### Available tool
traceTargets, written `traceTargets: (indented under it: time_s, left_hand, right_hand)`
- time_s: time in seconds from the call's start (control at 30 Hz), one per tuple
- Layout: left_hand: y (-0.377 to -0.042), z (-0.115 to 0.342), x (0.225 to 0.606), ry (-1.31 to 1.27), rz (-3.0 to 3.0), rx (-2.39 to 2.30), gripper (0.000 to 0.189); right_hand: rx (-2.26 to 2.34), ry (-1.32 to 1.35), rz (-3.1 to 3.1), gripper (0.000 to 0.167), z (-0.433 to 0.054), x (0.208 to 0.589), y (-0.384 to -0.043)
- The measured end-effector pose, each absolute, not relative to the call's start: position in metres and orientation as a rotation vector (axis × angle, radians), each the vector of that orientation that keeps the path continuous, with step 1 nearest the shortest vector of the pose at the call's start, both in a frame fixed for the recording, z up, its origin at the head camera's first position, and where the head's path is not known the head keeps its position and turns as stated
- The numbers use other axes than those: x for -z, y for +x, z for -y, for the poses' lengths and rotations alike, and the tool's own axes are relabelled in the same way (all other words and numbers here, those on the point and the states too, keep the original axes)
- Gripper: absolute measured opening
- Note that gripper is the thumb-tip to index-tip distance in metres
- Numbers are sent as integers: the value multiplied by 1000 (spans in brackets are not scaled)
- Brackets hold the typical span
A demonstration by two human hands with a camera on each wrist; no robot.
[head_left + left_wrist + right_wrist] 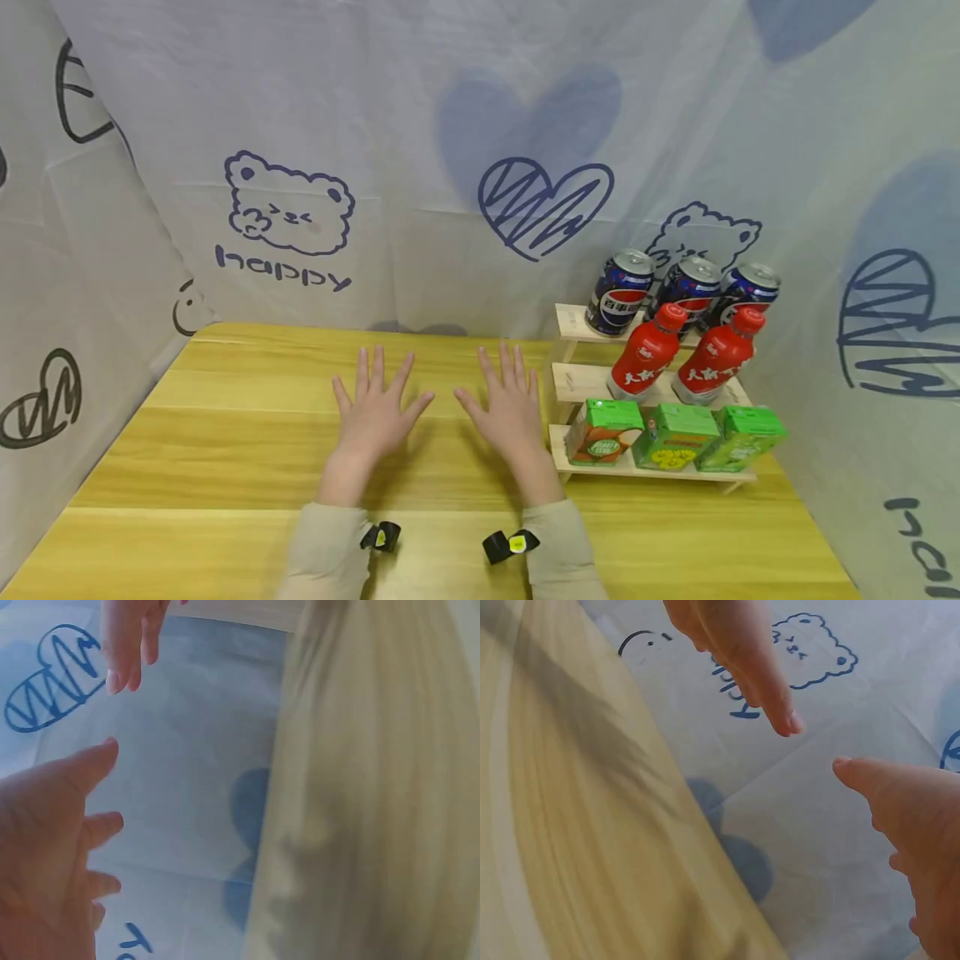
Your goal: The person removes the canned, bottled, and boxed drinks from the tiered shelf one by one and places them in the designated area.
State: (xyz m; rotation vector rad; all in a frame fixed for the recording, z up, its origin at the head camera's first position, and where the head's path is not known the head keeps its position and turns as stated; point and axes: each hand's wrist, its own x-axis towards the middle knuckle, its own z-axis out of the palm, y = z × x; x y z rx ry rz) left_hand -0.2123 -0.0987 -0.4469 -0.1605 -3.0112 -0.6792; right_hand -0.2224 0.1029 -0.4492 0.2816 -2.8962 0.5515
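Both hands hover palm down over the wooden table (225, 433), side by side with fingers spread. The left hand (375, 417) holds nothing, and its thumb points toward the other hand. Nothing is in the right hand (510, 408) either; it is the nearer one to a three-step wooden rack (573, 381). On the rack's lowest step are green juice boxes (677, 437). Two red bottles (645, 353) stand on the middle step. Dark blue cans (621, 293) fill the top step. In the left wrist view, the left hand's thumb and fingers (97, 829) show straight and apart.
A pale cloth (405, 167) with drawn hearts and bears hangs behind the table and along both sides. The rack stands at the table's right, close to the cloth. Black straps with small devices (382, 536) are on both wrists.
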Motion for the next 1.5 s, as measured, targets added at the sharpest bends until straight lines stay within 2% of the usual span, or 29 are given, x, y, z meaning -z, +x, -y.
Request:
traceTargets:
  time_s: [0.47,0.9,1.17,1.5]
  left_hand:
    - [-191,104,400,-328,2594,712,48]
    - [-164,106,374,-395,2431,768,44]
    - [-153,98,362,-483,2330,758,45]
    - [-142,83,351,-609,2278,721,47]
  right_hand:
    - [-656,325,2597,70,-109,405,-205]
    - [-680,313,2415,66,-131,367,-180]
    - [-585,377,2215,73,-172,352,-168]
    - [-389,264,2142,72,-252,346,-148]
